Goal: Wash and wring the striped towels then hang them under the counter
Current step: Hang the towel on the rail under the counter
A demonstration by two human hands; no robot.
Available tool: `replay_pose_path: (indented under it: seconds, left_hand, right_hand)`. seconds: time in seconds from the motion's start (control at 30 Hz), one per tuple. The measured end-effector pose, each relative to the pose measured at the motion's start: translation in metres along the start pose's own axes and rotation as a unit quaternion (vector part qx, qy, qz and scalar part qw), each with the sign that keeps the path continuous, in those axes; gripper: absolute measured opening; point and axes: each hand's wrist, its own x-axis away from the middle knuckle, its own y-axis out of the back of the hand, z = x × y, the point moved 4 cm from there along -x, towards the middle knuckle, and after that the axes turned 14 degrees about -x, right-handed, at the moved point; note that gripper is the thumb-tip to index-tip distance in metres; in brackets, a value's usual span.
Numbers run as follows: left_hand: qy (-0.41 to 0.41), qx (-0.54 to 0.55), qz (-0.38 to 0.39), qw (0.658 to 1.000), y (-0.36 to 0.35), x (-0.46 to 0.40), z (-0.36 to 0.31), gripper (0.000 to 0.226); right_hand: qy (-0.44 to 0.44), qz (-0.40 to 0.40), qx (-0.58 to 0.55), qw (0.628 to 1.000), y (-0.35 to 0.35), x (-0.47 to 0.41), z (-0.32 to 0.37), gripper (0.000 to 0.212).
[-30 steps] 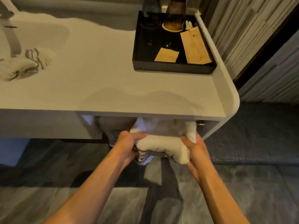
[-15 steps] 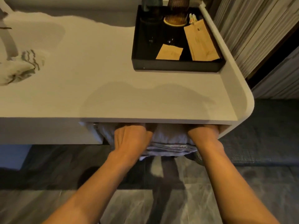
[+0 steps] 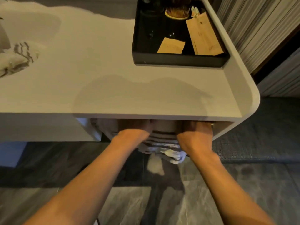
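Grip: left hand (image 3: 134, 133) and right hand (image 3: 195, 133) reach under the counter (image 3: 113, 88); fingers hidden, hold cannot be told.
Towel (image 3: 162, 143): striped, hanging between the wrists below the counter edge.
Second towel (image 3: 17, 57): bunched, far left.
Tray (image 3: 178, 60): back right.

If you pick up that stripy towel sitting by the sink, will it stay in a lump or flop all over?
Probably flop: the striped towel by the sink lies bunched in soft folds, so it likely droops from wherever it is held. It may feel heavy for its size if it is wet, though that cannot be told here. It should not roll or slide on the counter.
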Motion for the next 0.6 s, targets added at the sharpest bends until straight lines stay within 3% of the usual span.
replay_pose_path:
  seconds: [0.03,0.1,0.17,0.23,0.3,0.37,0.47,0.53,0.6]
  left_hand:
    - [0.011,0.001,0.008,1.0,0.003,-0.001,0.009,0.067]
    - [0.04,-0.045,-0.05,0.997,0.005,0.0,0.035,0.048]
    - [0.031,-0.109,-0.137,0.984,0.002,0.005,0.052,0.033]
    - [-0.009,-0.118,-0.255,0.96,-0.001,0.014,0.052,0.022]
    - [-0.064,-0.118,-0.331,0.934,-0.007,0.025,0.046,0.041]
    - [-0.089,-0.2,-0.366,0.904,-0.014,0.03,0.049,0.044]
    - [-0.067,-0.254,-0.35,0.899,-0.019,0.025,0.067,0.044]
    - [-0.056,-0.285,-0.348,0.891,-0.018,0.021,0.073,0.05]
    - [-0.075,-0.264,-0.34,0.899,-0.018,0.023,0.07,0.039]
  right_hand:
    - [-0.056,0.048,-0.022,0.997,-0.001,-0.009,-0.003,0.042]
    - [-0.145,0.178,-0.022,0.973,-0.003,-0.017,-0.013,0.025]
    - [-0.143,0.223,0.013,0.964,-0.002,-0.017,-0.012,0.017]
    - [-0.039,0.162,0.081,0.983,-0.001,-0.011,0.006,0.033]
    - [0.058,0.1,0.145,0.983,-0.003,0.008,0.021,0.046]
    - [0.099,0.07,0.164,0.979,-0.006,0.026,0.017,0.036]
    - [0.122,0.022,0.142,0.982,0.0,0.03,-0.008,0.016]
    - [0.129,0.012,0.147,0.981,0.0,0.026,-0.017,0.036]
    - [0.14,0.008,0.14,0.98,-0.004,0.025,-0.017,0.046]
